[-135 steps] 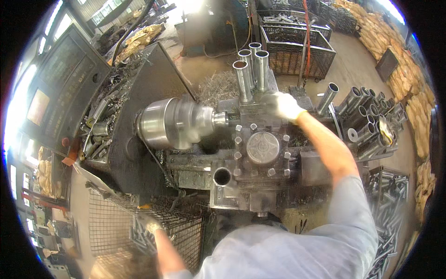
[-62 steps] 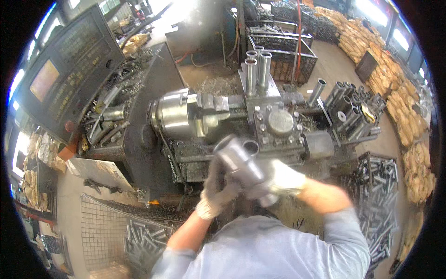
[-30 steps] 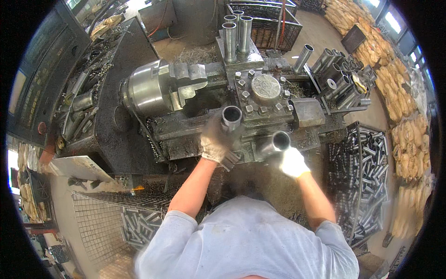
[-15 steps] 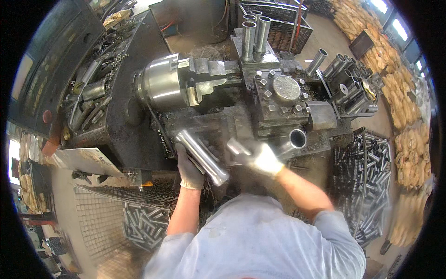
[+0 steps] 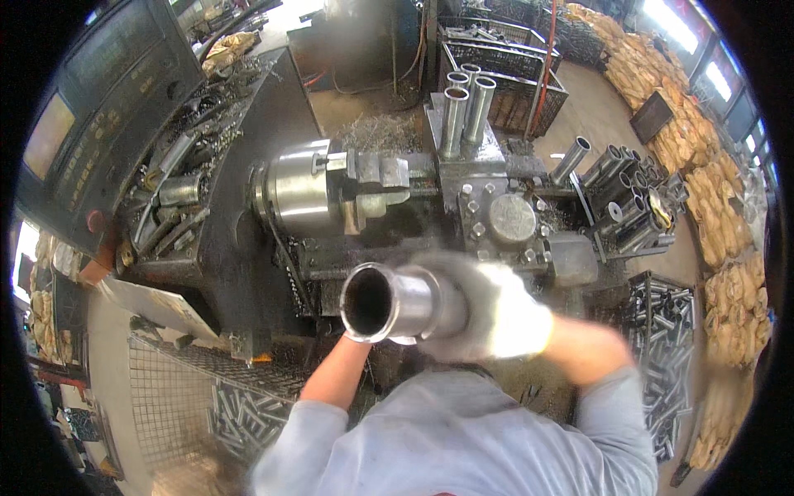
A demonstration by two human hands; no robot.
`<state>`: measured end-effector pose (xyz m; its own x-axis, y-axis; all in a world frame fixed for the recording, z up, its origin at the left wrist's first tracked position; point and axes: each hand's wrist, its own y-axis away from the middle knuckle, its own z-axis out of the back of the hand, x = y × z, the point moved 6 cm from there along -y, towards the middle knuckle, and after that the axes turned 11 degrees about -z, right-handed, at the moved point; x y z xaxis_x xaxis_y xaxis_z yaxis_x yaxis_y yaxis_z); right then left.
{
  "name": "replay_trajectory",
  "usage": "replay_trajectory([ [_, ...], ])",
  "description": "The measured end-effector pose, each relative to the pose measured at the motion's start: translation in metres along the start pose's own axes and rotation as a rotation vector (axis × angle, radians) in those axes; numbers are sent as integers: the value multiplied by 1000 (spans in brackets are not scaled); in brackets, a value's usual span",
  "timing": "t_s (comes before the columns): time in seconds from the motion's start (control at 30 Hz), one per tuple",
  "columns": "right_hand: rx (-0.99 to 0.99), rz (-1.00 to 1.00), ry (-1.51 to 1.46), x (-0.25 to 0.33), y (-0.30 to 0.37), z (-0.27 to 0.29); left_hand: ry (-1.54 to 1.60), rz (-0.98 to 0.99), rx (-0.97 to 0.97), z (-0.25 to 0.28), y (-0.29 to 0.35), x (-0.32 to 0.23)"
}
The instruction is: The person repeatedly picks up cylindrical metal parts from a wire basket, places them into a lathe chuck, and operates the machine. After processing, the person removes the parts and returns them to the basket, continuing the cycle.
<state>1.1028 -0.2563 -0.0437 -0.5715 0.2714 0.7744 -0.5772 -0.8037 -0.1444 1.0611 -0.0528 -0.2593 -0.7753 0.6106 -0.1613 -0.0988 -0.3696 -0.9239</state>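
A steel tube (image 5: 403, 299) is held up close to the camera, its dark open end turned to the left and towards me. My right hand (image 5: 496, 310), in a whitish glove and blurred, is closed round its right part. A ring-like edge shows beside the glove; whether it belongs to a second piece I cannot tell. My left forearm (image 5: 337, 376) reaches up behind the tube, which hides the left hand and its fingers. Beyond stand a lathe chuck (image 5: 302, 186) with stepped jaws and a square tool post (image 5: 511, 219) with several bolts.
Several upright tubes (image 5: 455, 124) stand on the plate behind the tool post. More tubes (image 5: 633, 202) fill a rack on the right. Wire bins hold small tubes (image 5: 248, 417) at lower left and others (image 5: 662, 364) at lower right. Stacked sacks (image 5: 719, 256) line the right side.
My right hand has moved left and up towards the camera, and a tube end now faces me. My left hand, seen holding a tube before, is now hidden. The view has shifted slightly.
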Motion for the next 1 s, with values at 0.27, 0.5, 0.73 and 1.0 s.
replay_trajectory([
  [0.27,85,-26,1317,-128,-185,70,1045,502,1112,2,61,115],
  [0.5,474,-352,813,-232,-230,-2,816,1421,805,83,208,286],
  [0.73,409,-62,566,-220,-229,17,1163,1670,210,41,177,368],
  [1.0,548,-243,583,-239,-248,-7,1191,1858,399,49,100,345],
])
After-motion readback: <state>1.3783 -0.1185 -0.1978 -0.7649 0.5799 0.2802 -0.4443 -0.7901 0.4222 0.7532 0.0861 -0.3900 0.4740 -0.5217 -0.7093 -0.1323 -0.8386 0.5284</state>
